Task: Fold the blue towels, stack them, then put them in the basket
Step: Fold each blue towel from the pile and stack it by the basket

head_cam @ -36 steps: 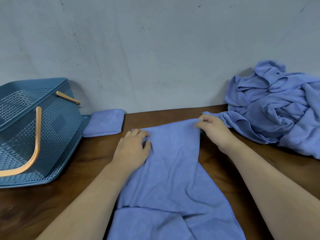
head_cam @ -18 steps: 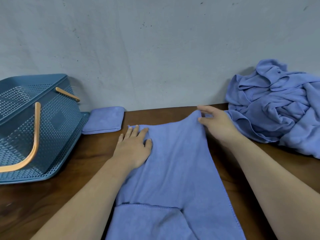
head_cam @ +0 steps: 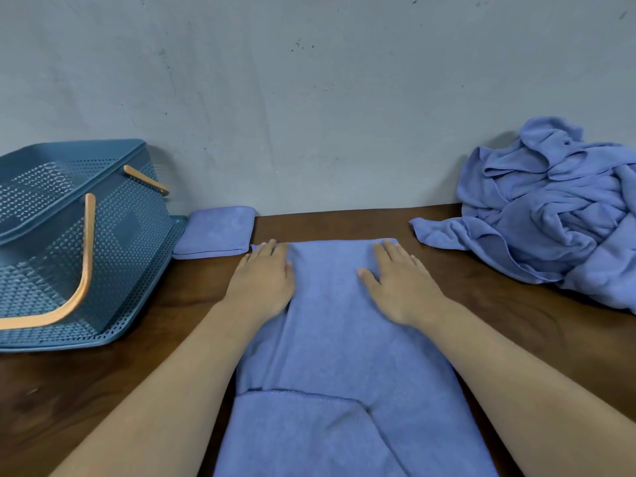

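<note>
Left hand (head_cam: 263, 287), right hand (head_cam: 401, 287) flat, fingers straight, gripping nothing: press towel (head_cam: 330, 339) smooth for folding; basket (head_cam: 79, 256) waits nearby.

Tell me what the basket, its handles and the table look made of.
The basket looks like matte teal moulded plastic, given its regular perforations. Its handles seem smooth tan plastic, possibly wood; I cannot tell. The table looks like dark wood or wood-look veneer: streaky grain, slight sheen.
</note>
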